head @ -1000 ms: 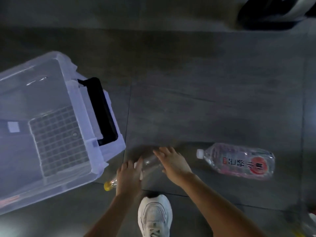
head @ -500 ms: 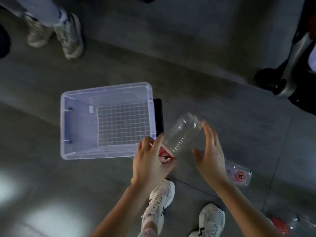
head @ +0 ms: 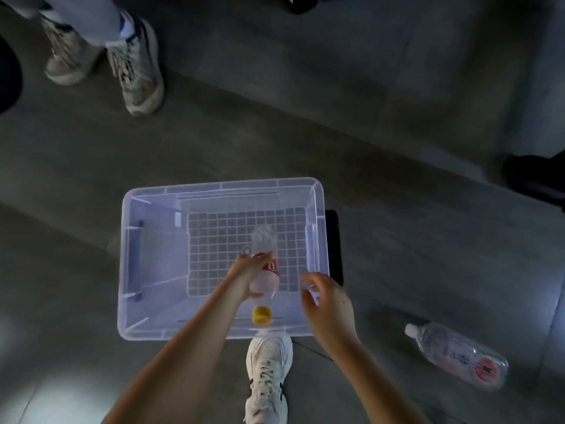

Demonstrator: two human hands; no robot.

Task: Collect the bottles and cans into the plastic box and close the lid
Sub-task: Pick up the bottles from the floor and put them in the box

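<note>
A clear plastic box (head: 146,209) stands open on the grey floor, with a grid pattern on its bottom. My left hand (head: 247,269) reaches inside it and grips a clear bottle (head: 265,272) with a red label and a yellow cap, cap end toward me. My right hand (head: 328,298) hovers over the box's near right corner, fingers apart and holding nothing. A second clear bottle (head: 455,354) with a white cap and red label lies on the floor to the right of the box.
My own white shoe (head: 267,377) is planted just in front of the box. Another person's two shoes (head: 134,65) stand at the far left. A black latch (head: 333,246) sticks out on the box's right side. Dark objects sit at the right edge.
The yellow-capped bottle went from the floor up into the air and now into the box. My right hand has let go of it. The view shifted over the box.
</note>
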